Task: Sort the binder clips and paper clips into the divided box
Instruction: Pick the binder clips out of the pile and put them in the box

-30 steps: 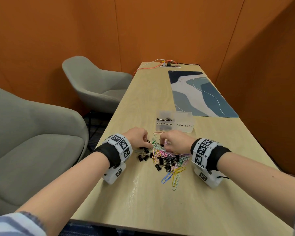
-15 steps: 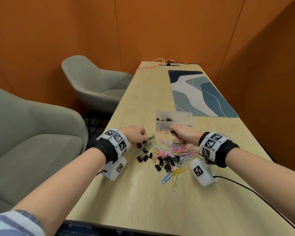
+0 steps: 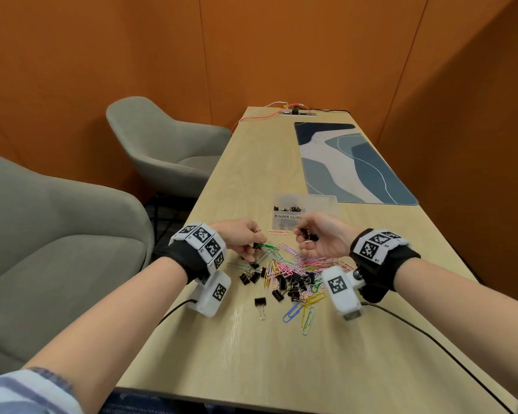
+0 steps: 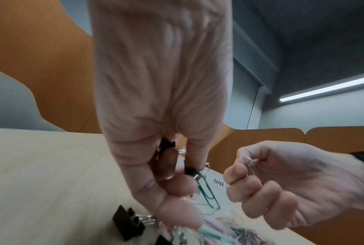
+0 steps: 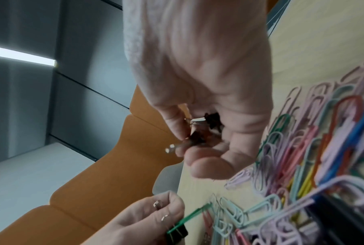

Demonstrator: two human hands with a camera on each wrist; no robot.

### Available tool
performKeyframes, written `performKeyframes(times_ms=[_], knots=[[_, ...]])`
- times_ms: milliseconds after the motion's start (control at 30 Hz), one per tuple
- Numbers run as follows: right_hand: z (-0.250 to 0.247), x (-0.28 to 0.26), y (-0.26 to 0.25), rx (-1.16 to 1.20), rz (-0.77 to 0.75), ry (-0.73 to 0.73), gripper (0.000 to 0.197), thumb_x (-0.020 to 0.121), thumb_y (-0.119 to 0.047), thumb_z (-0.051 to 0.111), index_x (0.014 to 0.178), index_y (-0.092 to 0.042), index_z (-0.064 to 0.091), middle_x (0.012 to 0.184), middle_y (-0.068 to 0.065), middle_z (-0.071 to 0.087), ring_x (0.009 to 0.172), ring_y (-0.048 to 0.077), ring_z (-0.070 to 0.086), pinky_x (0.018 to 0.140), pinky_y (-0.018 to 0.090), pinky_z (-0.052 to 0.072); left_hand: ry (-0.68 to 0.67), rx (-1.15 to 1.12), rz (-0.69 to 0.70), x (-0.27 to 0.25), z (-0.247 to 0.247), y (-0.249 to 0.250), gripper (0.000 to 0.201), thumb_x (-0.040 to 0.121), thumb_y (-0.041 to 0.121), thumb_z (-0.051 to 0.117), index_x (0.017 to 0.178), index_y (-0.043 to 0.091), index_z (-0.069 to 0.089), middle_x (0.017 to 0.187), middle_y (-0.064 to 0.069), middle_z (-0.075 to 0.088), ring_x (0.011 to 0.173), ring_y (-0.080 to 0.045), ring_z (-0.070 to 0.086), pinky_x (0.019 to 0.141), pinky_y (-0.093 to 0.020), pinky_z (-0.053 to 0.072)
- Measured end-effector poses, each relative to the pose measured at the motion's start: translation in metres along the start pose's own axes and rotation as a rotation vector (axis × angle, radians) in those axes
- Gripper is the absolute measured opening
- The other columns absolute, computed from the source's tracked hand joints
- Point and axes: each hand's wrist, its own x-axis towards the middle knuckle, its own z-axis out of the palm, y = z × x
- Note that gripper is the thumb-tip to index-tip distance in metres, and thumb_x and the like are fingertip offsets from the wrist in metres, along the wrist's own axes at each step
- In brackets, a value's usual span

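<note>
1. left hand (image 3: 242,238) hovering just above the near-left edge of the clip pile (image 3: 293,276), fingers (image 4: 176,185) curling inward and pinching a black binder clip (image 3: 256,245).
2. green paper clip (image 3: 268,245) snagging on that binder clip, hanging from it and trailing down toward the pile.
3. right hand (image 3: 322,236) turning palm up above the far side of the pile, fingers (image 5: 208,159) curling round several small black binder clips (image 3: 307,234), silver wire handles poking out between them.
4. both hands staying apart, facing each other over the pile.
5. pile lying on the wooden surface (image 3: 251,354): pastel and bright paper clips tangling with black binder clips, a few strays (image 3: 260,304) sitting at the near edge.
6. single pink paper clip (image 3: 278,233) lying alone between the pile and the divided box (image 3: 304,212).
7. divided box standing just beyond the hands, clear plastic, left compartment labelled "binder clips" and already containing some black clips; right compartment partly hiding behind the right hand, its "paper" label showing in the left wrist view.
8. patterned blue mat (image 3: 350,162) lying further back on the right.
9. two grey armchairs (image 3: 162,144) standing to the left.
</note>
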Motion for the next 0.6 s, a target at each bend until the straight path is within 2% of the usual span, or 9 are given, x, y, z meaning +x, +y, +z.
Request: performKeyframes(times_ms=[67,133,233,300,367,400,500,600], knots=[[0.0,0.002,0.001,-0.057,-0.003,0.02,0.032,0.094,-0.022,0.047,0.064,-0.013,0.045,0.058,0.001,0.039,0.044,0.012,0.043,0.039,0.02,0.043,0.012,-0.023,0.0,0.001,-0.001,-0.001,0.014,0.099,0.019,0.047,0.089,0.01,0.048,0.084,-0.015,0.058,0.046,-0.006,0.062,0.06,-0.02,0.059],[0.002,0.003,0.004,-0.168,-0.023,0.017,0.034,0.097,-0.026,0.047,0.066,-0.013,0.046,0.059,0.0,0.038,0.043,0.01,0.04,0.036,0.018,0.037,0.031,-0.063,0.011,-0.001,-0.001,-0.001,0.012,0.1,0.016,0.046,0.091,0.008,0.045,0.071,-0.01,0.054,0.042,-0.004,0.06,0.055,-0.018,0.058],[0.011,0.001,0.009,-0.377,-0.121,0.015,0.019,0.096,-0.019,0.049,0.079,-0.012,0.054,0.061,0.0,0.035,0.046,0.011,0.033,0.037,0.02,0.03,0.031,-0.07,0.037,-0.004,-0.001,-0.001,0.01,0.1,0.014,0.046,0.094,0.007,0.042,0.066,-0.008,0.05,0.04,-0.002,0.059,0.054,-0.017,0.058],[0.02,-0.003,0.011,-0.534,-0.218,0.045,0.009,0.093,-0.02,0.055,0.09,-0.012,0.057,0.062,0.0,0.035,0.048,0.011,0.032,0.039,0.021,0.03,0.029,-0.068,0.061,-0.006,0.0,0.0,0.012,0.099,0.015,0.046,0.09,0.008,0.043,0.067,-0.008,0.052,0.04,-0.001,0.059,0.053,-0.016,0.057],[0.028,-0.005,0.014,-0.737,-0.325,0.075,0.021,0.09,-0.025,0.06,0.106,-0.012,0.057,0.066,-0.001,0.04,0.048,0.012,0.036,0.041,0.021,0.031,0.028,-0.088,0.084,-0.006,0.0,0.002,0.015,0.099,0.015,0.047,0.085,0.009,0.043,0.067,-0.009,0.054,0.042,-0.002,0.061,0.053,-0.016,0.057],[0.032,-0.004,0.015,-0.843,-0.386,0.092,0.026,0.088,-0.027,0.062,0.109,-0.013,0.058,0.067,-0.003,0.042,0.049,0.011,0.039,0.043,0.021,0.032,0.027,-0.101,0.092,-0.006,0.0,0.003,0.016,0.099,0.015,0.047,0.084,0.01,0.043,0.067,-0.01,0.056,0.044,-0.004,0.062,0.053,-0.016,0.057],[0.037,-0.002,0.015,-1.042,-0.536,0.167,0.014,0.088,-0.025,0.062,0.093,-0.011,0.062,0.061,-0.009,0.044,0.05,0.007,0.041,0.046,0.021,0.033,0.047,-0.141,0.103,-0.006,0.0,0.004,0.017,0.099,0.018,0.048,0.084,0.01,0.043,0.071,-0.015,0.061,0.052,-0.011,0.066,0.058,-0.019,0.059],[0.035,-0.001,0.013,-0.948,-0.518,0.145,0.011,0.09,-0.021,0.058,0.08,-0.017,0.055,0.063,-0.006,0.045,0.048,0.01,0.041,0.045,0.021,0.037,0.075,-0.179,0.12,-0.007,0.0,0.003,0.018,0.099,0.02,0.048,0.085,0.01,0.043,0.073,-0.017,0.061,0.051,-0.01,0.066,0.059,-0.018,0.058]])
